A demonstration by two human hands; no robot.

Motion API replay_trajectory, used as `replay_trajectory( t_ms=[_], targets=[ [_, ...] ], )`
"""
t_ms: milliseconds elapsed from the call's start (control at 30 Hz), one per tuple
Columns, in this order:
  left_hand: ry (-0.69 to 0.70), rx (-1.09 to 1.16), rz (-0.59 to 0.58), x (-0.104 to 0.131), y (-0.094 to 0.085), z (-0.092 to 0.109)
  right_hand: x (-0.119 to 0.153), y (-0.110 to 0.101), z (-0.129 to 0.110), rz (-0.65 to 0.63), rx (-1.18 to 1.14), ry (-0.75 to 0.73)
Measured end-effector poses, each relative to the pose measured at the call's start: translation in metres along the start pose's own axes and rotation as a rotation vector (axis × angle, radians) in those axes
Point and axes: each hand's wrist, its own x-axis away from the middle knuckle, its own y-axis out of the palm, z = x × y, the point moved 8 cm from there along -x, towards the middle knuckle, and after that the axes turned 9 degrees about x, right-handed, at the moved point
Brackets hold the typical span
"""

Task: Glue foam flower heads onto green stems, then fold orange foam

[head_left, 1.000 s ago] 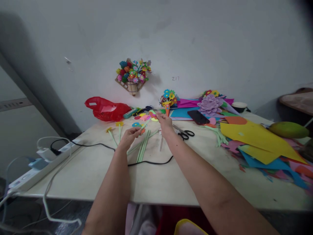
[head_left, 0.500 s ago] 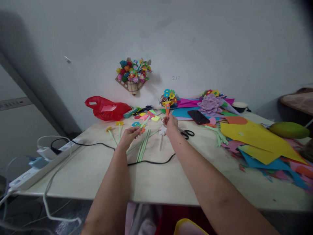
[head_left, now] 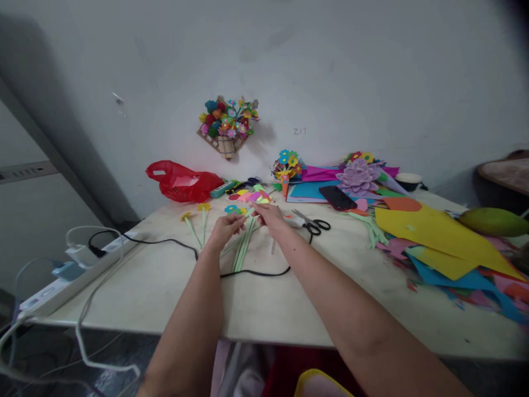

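A: Where's the workpiece?
B: Pale green stem [head_left: 249, 213], up between both hands, above the far part of the table [head_left: 289, 314]. Left hand [head_left: 225, 227] has it pinched, thumb against fingertips.
A: Right hand [head_left: 269, 215]?
B: Fingers bent in at the stem's upper end. Can't tell if they grip it or some small bit; too small to see.
A: Handling?
B: Judgement: very light, likely foam or paper. Bendy, more grippy than slick. Squeeze hard and it creases.
A: Where to hold?
B: Just below the upper end, light pinch, so the tip doesn't flop. Second hand on the tip only.
A: Nearby?
B: Green stem bundle [head_left: 244, 248] lying just below the hands, black cord [head_left: 258, 273] by its near end. Scissors [head_left: 317, 226] right of the right hand.
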Motion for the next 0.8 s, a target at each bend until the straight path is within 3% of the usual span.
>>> replay_trajectory(
  t_ms=[133, 533, 800],
  targets=[
    [-0.012, -0.006, -0.027, -0.001, 0.005, -0.002, -0.003, -0.010, -0.001, 0.106, -0.012, -0.032],
    [-0.061, -0.110, -0.044, 0.006, 0.011, 0.007, -0.004, -0.017, -0.004, 0.167, -0.134, -0.070],
    [-0.074, -0.117, -0.023, 0.003, 0.002, 0.001, -0.011, -0.045, -0.007, 0.332, -0.175, -0.051]
  ],
)
